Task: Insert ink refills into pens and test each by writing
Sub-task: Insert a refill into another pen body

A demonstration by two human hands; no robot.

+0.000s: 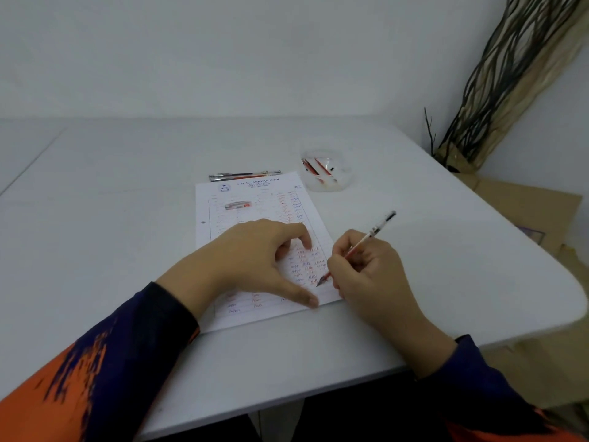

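Note:
A lined sheet of paper (255, 218) with a printed header and rows of scribbles lies on the white table (111, 218). My right hand (366, 275) grips a clear pen with a red refill (371, 234), its tip touching the paper near the lower right edge. My left hand (255, 256) rests on the sheet, fingers spread and thumb pressing near the bottom edge. Two pens (245, 176) lie side by side just beyond the top of the paper. A small pen cap (238, 205) lies on the upper part of the sheet.
A clear plastic container (326, 170) holding red refills stands at the paper's upper right. The table's rounded right edge is close to my right hand. Cardboard (526, 205) lies on the floor and a woven bundle (510, 74) leans against the wall at right.

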